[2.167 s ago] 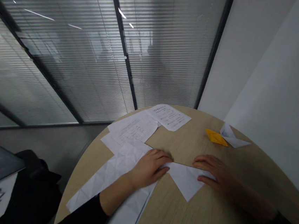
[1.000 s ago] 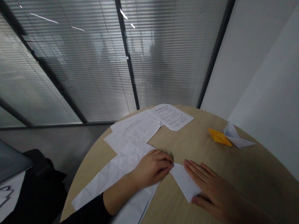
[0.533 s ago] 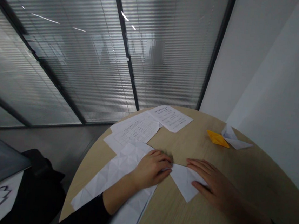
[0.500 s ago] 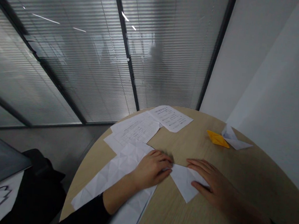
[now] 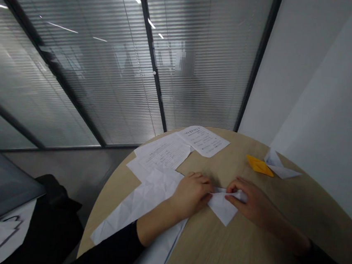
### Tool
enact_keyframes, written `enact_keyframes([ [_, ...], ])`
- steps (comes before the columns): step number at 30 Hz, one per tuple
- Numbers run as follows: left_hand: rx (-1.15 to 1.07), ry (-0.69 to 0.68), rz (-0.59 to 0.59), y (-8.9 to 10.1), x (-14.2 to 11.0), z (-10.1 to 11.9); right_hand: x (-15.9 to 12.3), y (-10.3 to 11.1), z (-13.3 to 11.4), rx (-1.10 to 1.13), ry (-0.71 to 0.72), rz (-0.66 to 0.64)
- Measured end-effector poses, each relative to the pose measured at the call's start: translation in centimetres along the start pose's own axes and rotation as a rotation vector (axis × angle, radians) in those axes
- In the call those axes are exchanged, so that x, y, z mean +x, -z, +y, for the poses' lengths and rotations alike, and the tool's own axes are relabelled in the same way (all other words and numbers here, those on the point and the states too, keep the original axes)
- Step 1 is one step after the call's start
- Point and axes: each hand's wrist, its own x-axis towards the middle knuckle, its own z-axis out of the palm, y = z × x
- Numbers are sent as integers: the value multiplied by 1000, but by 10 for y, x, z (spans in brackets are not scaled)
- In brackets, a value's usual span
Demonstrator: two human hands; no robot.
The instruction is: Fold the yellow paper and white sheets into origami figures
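On a round wooden table [image 5: 229, 253], a creased white sheet [image 5: 138, 203] lies under the left forearm. The curled left hand [image 5: 191, 194] covers the left tip of a folded white paper [image 5: 223, 208]; whether it grips is unclear. The paper's long top edge runs sideways, pinched by the right hand [image 5: 252, 200], which is nearer its bulk.

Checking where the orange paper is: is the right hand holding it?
No, the folded orange paper lies on the table beside a folded white paper, well apart from the right hand, which touches a white sheet.
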Motion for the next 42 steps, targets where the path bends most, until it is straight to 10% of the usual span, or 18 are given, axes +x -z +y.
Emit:
enact_keyframes([
  [9, -144, -40, 219, 5, -19, -17, -22, 39, 18, 147, -88, -23],
  [15, -205, -94, 314, 4, -25, -23, -22, 35, 12, 262, 98, -234],
  [42, -607, -95, 249, 6, -28, -19, -19, 7, 8, 60, 18, -29],
])
